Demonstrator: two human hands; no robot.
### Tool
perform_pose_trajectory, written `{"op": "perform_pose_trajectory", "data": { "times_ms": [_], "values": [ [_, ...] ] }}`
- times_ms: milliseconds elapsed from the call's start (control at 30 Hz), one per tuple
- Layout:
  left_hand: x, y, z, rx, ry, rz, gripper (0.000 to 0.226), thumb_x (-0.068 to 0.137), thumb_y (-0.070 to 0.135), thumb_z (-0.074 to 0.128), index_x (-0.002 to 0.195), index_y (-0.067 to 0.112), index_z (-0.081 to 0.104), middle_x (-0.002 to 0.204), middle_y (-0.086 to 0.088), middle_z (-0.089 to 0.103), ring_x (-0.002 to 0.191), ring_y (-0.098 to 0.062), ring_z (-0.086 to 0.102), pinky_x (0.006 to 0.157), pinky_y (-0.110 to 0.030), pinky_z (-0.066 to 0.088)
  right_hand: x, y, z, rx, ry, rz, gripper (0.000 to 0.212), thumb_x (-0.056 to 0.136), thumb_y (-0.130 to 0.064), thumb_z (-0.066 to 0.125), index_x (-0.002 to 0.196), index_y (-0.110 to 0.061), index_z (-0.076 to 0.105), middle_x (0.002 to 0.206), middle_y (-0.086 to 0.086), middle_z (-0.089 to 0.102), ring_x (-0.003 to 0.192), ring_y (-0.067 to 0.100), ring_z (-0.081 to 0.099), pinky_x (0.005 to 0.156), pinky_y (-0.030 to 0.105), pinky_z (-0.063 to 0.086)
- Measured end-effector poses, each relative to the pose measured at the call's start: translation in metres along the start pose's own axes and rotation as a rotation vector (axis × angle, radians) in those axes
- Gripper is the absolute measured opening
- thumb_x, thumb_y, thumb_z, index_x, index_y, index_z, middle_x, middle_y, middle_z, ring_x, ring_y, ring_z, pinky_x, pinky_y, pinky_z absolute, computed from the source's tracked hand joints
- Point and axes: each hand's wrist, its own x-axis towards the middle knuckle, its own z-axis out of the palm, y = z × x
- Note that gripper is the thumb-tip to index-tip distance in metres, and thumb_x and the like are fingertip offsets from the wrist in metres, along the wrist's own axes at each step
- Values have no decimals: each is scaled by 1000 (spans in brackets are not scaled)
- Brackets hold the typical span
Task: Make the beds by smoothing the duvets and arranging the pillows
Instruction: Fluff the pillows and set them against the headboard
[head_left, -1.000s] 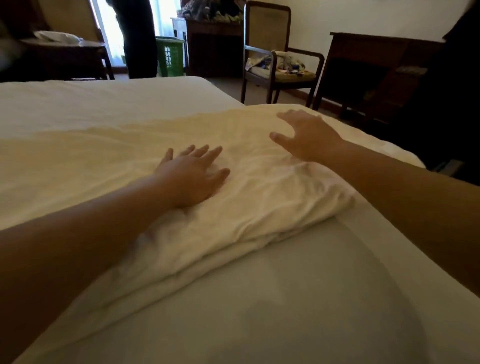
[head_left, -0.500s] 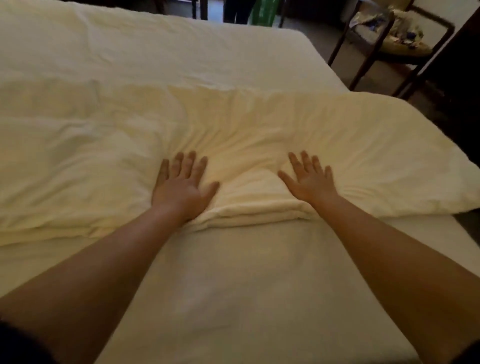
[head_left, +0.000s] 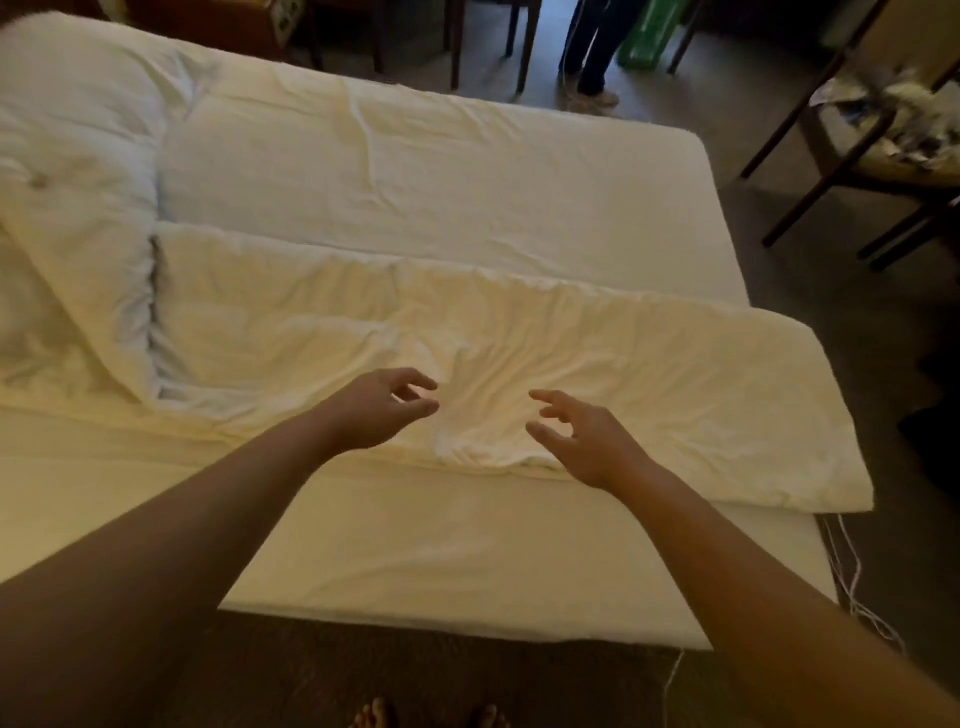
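A white bed (head_left: 467, 561) fills the view, its near edge in front of me. A cream duvet (head_left: 649, 374) lies folded in a band across the bed, its right end hanging past the mattress side. More white duvet (head_left: 72, 171) is bunched at the left. My left hand (head_left: 374, 410) hovers just above the duvet's near fold with fingers loosely curled, holding nothing. My right hand (head_left: 582, 441) hovers beside it, fingers spread and slightly bent, also empty. No pillow is visible.
A wooden chair (head_left: 857, 135) with clutter on its seat stands right of the bed. Another person's legs (head_left: 592, 52) and a green basket (head_left: 649, 36) are beyond the far edge. White cords (head_left: 847, 571) hang at the bed's near right corner. My bare feet (head_left: 431, 717) are on the carpet.
Both hands have lifted off the duvet, where they were pressing flat, and now hover with fingers bent. My view has pulled back and up, showing the whole bed.
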Motion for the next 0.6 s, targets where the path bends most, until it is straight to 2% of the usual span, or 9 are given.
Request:
{"op": "perform_pose_trajectory", "data": {
  "times_ms": [133, 233, 333, 433, 600],
  "values": [
    [-86, 6, -48, -79, 67, 20, 34, 94, 45, 69, 127, 36, 64, 114, 13, 68, 105, -4, 64, 77, -24, 50, -41, -70, -15, 29, 32, -73, 48, 100, -46, 65, 146, -39, 55, 132, -5, 69, 123, 11, 62, 98, 28, 49],
    [-135, 3, -73, -98, 125, 8, 36, 94, 45, 69, 128, 36, 63, 116, 15, 67, 106, 0, 63, 81, -25, 52, -53, -114, -17, 75, 75, -120, 45, 100, -43, 65, 144, -38, 58, 125, -6, 72, 122, 9, 63, 96, 28, 50],
    [-161, -7, -93, -117, 203, -22, 40, 93, 45, 70, 131, 38, 60, 119, 16, 65, 109, -3, 62, 87, -29, 51, -53, -149, -6, 100, 84, -164, 44, 100, -41, 65, 143, -38, 58, 124, -7, 72, 121, 8, 64, 96, 31, 53],
    [-159, -18, -109, -125, 280, -57, 51, 92, 42, 73, 139, 40, 53, 128, 14, 59, 114, -8, 58, 87, -28, 45, -39, -174, 11, 63, 118, -213, 47, 99, -39, 66, 145, -34, 56, 130, -5, 69, 119, 12, 64, 93, 28, 49],
    [-86, -42, -130, -86, 405, -78, 70, 90, 40, 74, 151, 36, 40, 141, 11, 48, 124, -12, 50, 97, -32, 42, 34, -175, 44, 17, 222, -177, 62, 95, -48, 64, 153, -35, 46, 150, -4, 56, 141, 16, 49, 107, 32, 43]
  ]
}}
